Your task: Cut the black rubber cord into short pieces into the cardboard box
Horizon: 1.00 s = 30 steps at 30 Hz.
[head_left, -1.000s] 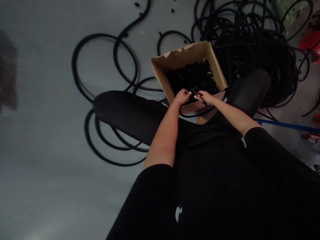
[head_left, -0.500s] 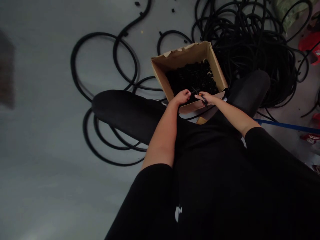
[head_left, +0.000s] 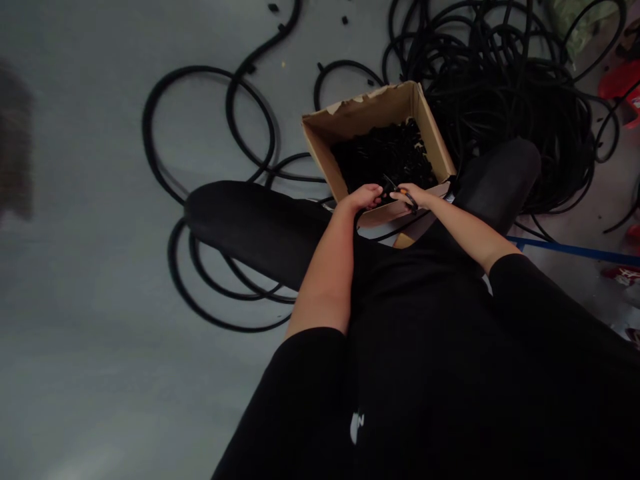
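Over the near rim of an open cardboard box (head_left: 360,110), my right hand (head_left: 411,195) is shut on small black-and-orange-handled snips (head_left: 404,192), with the blades pointing up and left. My left hand (head_left: 364,198) sits just beside the blades, its fingers pinching a small black rubber piece (head_left: 379,197). The box holds a heap of short black rubber pieces (head_left: 385,153). My forearms rest above my black-clad legs, and the hands partly hide the box's near edge.
Loops of black rubber tubing (head_left: 200,120) lie on the grey floor (head_left: 100,280) to the left. A dense tangle of the same tubing (head_left: 500,87) fills the upper right. A blue strip (head_left: 570,249) and red objects (head_left: 620,80) lie at the right.
My hands have shifted only slightly, with the left hand sinking a little toward the box's near rim. The snips stay in my right hand, and the box has not moved.
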### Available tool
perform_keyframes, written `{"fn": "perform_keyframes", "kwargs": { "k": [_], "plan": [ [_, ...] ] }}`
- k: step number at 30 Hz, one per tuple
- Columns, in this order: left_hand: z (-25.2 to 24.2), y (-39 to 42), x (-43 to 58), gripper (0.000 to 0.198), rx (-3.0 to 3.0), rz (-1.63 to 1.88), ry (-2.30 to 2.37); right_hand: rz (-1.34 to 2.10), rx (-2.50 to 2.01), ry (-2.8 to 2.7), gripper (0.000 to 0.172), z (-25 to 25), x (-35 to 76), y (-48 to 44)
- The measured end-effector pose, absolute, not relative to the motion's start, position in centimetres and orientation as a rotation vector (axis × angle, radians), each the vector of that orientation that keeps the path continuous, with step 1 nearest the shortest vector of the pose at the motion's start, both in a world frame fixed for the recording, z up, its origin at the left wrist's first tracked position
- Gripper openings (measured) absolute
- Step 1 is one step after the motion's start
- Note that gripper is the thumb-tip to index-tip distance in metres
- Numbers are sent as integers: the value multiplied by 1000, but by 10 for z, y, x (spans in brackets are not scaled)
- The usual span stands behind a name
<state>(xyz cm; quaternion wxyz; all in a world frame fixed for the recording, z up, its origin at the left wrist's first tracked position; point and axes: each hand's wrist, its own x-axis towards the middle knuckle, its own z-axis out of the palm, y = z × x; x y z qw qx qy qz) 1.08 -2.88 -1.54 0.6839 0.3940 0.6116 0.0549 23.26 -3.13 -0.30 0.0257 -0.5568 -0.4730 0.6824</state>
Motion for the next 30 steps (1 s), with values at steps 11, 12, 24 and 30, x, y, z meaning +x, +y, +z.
{"fn": "perform_keyframes", "kwargs": {
  "k": [11, 12, 24, 30],
  "plan": [
    [-43, -22, 13, 25, 962, 249, 1574, 2100, -1919, -1316, 43, -4, 226, -37],
    [-44, -23, 14, 27, 977, 227, 1550, 2106, -1924, -1331, 41, -4, 225, -38],
    [-48, -28, 16, 18, 1042, 262, 1522, 1888, -1939, -1633, 37, -3, 227, -30],
    [-47, -27, 12, 17, 1078, 405, 1548, 1852, -1937, -1589, 37, 0, 228, -30]
  ]
}}
